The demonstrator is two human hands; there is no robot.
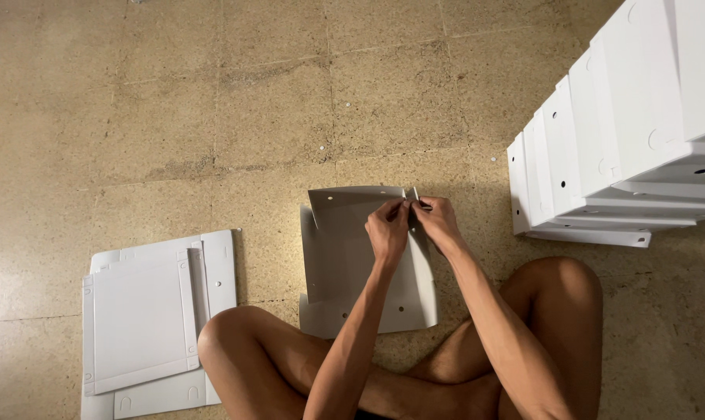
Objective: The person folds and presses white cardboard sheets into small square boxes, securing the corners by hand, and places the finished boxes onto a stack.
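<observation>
A half-folded white cardboard box (345, 264) lies on the floor between my crossed legs, its side flaps partly raised. My left hand (387, 227) pinches the far right corner of the box, where the back flap meets the right flap. My right hand (436, 221) grips the same corner from the right side, fingertips touching the left hand's. Both hands are closed on the cardboard corner flaps.
A pile of flat, unfolded white box blanks (146, 319) lies on the floor at my left. Stacks of finished white boxes (601, 155) stand at the right, reaching the top right corner. My bare knees (236, 334) flank the box. The floor is speckled beige tile (212, 101).
</observation>
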